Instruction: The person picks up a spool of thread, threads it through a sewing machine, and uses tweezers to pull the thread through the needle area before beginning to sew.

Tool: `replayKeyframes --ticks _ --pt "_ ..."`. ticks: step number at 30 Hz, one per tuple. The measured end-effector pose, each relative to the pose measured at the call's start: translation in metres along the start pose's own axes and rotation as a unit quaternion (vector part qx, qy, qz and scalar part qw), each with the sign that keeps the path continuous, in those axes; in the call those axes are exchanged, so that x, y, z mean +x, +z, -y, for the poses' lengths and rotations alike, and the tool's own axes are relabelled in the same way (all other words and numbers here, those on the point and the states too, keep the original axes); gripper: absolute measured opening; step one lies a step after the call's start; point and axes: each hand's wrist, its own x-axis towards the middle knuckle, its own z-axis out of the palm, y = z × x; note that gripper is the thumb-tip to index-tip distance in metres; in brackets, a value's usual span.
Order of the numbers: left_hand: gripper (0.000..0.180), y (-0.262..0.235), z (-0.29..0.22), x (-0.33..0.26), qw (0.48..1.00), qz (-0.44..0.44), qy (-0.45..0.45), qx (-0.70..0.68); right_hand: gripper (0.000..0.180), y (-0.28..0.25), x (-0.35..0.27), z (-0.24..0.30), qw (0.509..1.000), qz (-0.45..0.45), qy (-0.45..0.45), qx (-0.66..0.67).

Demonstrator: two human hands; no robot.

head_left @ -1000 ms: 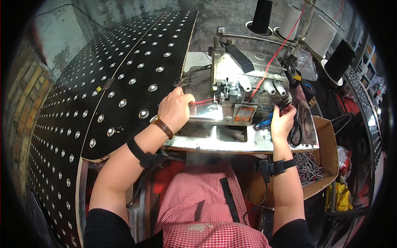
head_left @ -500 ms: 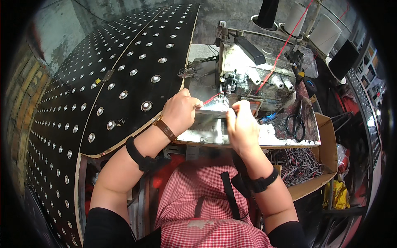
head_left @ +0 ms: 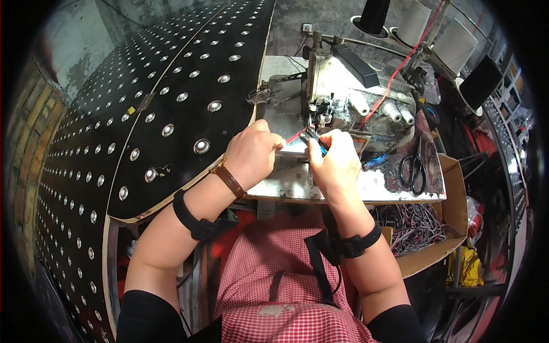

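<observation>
My left hand (head_left: pixel 254 150) is closed in a pinch at the near left of an overlock sewing machine (head_left: pixel 334 86). A short stretch of red thread (head_left: pixel 295 137) runs from its fingertips to the needle area. Close beside it, my right hand (head_left: pixel 336 163) is closed around small thread snips (head_left: pixel 316 140) with dark tips and a bit of blue handle showing. The tips point at the red thread by the presser foot; whether they touch it I cannot tell. The fingers hide most of the snips.
Black-handled scissors (head_left: pixel 413 173) and a blue-handled tool (head_left: pixel 375 162) lie on the right of the machine table. Large thread cones (head_left: pixel 454 46) stand behind. A cardboard box (head_left: pixel 453 188) of scrap strips sits at the right, and a black studded board (head_left: pixel 189 126) fills the left.
My right hand has moved up toward the needle area, and the snips' tips now show beyond its fingers. My left hand has barely shifted. The whole view has tilted slightly.
</observation>
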Motion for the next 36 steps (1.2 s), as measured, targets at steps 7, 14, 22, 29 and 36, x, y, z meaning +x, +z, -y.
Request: replayKeyframes --ticks 7,14,22,29,36 --pt "0.011 0.011 0.006 0.045 0.999 -0.029 -0.029 0.008 0.024 -0.006 0.001 0.008 0.997 0.004 -0.041 0.060" --pt "0.015 0.015 0.008 0.064 0.933 0.128 -0.202 -0.270 0.025 -0.010 0.002 0.006 0.997 -0.007 -0.070 0.030" --pt "0.008 0.013 0.009 0.062 0.947 0.104 -0.154 -0.261 0.024 0.001 0.012 0.008 0.994 -0.038 -0.085 -0.065" --pt "0.011 0.013 0.009 0.063 0.937 0.161 -0.053 -0.305 0.022 -0.021 -0.009 -0.014 0.999 -0.033 -0.029 0.022" --pt "0.016 -0.021 0.017 0.054 0.960 0.041 -0.058 0.269 0.010 -0.038 -0.021 -0.049 1.000 -0.005 0.008 0.028"
